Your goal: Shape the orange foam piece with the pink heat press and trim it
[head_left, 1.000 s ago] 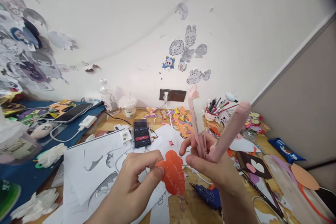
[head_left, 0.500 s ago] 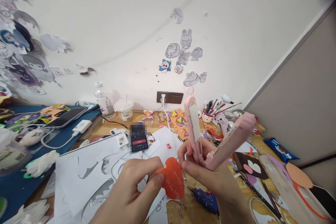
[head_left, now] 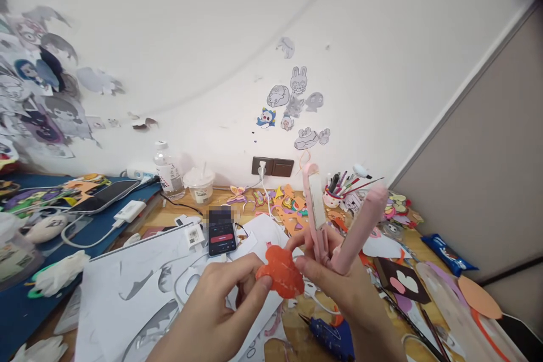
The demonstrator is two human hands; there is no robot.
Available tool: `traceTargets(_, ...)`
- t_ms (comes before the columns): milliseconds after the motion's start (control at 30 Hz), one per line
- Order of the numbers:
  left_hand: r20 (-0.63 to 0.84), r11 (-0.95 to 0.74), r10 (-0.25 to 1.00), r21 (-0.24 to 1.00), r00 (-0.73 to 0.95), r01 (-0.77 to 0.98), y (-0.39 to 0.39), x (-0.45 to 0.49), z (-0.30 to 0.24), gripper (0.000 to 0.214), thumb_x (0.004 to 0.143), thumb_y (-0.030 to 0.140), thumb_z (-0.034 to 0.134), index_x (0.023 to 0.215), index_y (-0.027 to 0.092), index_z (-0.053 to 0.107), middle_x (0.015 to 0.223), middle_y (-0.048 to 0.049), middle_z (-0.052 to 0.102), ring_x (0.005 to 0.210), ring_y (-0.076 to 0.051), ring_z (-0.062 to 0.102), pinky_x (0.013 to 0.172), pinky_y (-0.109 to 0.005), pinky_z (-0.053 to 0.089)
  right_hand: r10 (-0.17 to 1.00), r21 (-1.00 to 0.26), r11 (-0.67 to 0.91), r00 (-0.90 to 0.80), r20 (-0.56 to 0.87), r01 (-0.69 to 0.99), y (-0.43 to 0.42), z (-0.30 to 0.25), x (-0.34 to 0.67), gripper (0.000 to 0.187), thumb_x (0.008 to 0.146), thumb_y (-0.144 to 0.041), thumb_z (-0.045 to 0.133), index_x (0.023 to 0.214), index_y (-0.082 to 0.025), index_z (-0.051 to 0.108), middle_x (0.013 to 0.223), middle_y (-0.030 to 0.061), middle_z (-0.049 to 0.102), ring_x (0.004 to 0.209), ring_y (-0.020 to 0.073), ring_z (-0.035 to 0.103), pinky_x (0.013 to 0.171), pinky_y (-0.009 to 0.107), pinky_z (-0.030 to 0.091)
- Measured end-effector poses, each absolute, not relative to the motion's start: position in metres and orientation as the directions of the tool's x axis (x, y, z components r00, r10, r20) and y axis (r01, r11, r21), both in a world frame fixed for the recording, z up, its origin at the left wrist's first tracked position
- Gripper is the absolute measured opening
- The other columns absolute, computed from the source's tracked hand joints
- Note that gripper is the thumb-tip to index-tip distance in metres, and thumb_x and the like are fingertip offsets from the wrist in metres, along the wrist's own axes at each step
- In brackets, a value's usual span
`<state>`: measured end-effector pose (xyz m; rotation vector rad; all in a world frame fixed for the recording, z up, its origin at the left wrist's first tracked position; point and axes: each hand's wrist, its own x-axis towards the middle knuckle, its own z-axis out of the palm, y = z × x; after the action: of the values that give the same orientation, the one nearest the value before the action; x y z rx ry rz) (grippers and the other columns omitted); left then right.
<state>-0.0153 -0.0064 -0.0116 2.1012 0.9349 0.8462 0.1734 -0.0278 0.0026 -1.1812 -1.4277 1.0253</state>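
Observation:
Between thumb and fingers, my left hand [head_left: 220,300] pinches an orange-red foam cutout [head_left: 283,272] with rounded lobes and pale creases. My right hand [head_left: 343,291] is wrapped around the hinge end of a pink mini hair straightener [head_left: 360,229], whose two arms stand spread apart and point up. The thumb and index finger of that same hand meet the right edge of the cutout. Below it on the wooden desk lies a blue glue gun [head_left: 328,336], partly covered by my right wrist.
White paper sheets [head_left: 114,283] and a phone [head_left: 222,232] on a cable lie to the left. Foam scraps [head_left: 292,203], a pen cup [head_left: 333,197], a plastic cup [head_left: 199,184] and a bottle [head_left: 168,172] line the wall. A dark box [head_left: 401,280] sits at right.
The orange-red cutout has turned between my hands, its long side now slanting to the right, and it sits slightly higher. The straightener's right arm has shifted left. The view has tilted a little upward.

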Motion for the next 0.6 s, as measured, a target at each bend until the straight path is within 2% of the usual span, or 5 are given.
traceTargets(100,0.267,-0.495,0.811,0.788,0.521,0.365,-0.007,-0.014,-0.01,0.029,0.09,0.033,0.042,0.071,0.018,0.058,0.055,0.0027,0.047,0.051,-0.011,0.045,0.048,-0.021,0.034,0.99,-0.977,0.131,-0.067,0.122,0.171,-0.029,-0.001,0.172,0.019,0.077,-0.036,0.061,0.078,-0.02,0.051,0.081,0.0011,0.053,0.056,0.009,0.038,0.05,0.025,0.031)
traceTargets(300,0.344,-0.452,0.854,0.862,0.39,0.231,-0.007,-0.018,-0.008,0.019,0.088,0.027,0.049,0.074,0.018,0.058,0.061,0.0019,0.055,0.052,-0.01,0.049,0.052,-0.021,0.041,0.989,-0.956,0.127,-0.101,0.104,0.264,-0.028,0.0,0.168,0.01,0.074,-0.028,0.062,0.078,-0.022,0.056,0.056,-0.006,0.038,0.05,0.0092,0.033,0.046,0.023,0.027)
traceTargets(433,0.424,-0.486,0.861,0.849,0.28,0.207,0.0,-0.02,-0.012,0.013,0.087,0.023,0.051,0.08,0.019,0.061,0.068,0.0004,0.055,0.059,-0.012,0.052,0.054,-0.022,0.043,0.986,-0.948,0.152,-0.114,0.125,0.279,-0.025,0.004,0.168,0.001,0.072,-0.021,0.056,0.072,-0.02,0.056,0.064,-0.002,0.05,0.055,0.0099,0.039,0.049,0.023,0.031)
traceTargets(533,0.556,-0.6,0.799,0.764,0.229,0.238,0.004,-0.018,-0.016,0.014,0.085,0.018,0.053,0.091,0.022,0.065,0.07,0.0006,0.05,0.062,-0.012,0.051,0.053,-0.022,0.042,0.981,-0.94,0.188,-0.11,0.162,0.286,-0.024,0.007,0.17,0.003,0.07,-0.019,0.055,0.067,-0.019,0.055,0.065,-0.001,0.052,0.055,0.0097,0.04,0.049,0.023,0.031)
traceTargets(600,0.703,-0.71,0.691,0.614,0.171,0.344,0.002,-0.016,-0.019,0.021,0.082,0.011,0.057,0.094,0.024,0.067,0.07,0.0016,0.044,0.061,-0.011,0.047,0.053,-0.021,0.04,0.978,-0.947,0.193,-0.123,0.166,0.257,-0.024,0.007,0.17,0.007,0.075,-0.023,0.055,0.07,-0.018,0.055,0.065,-0.0007,0.054,0.053,0.0089,0.039,0.048,0.023,0.031)
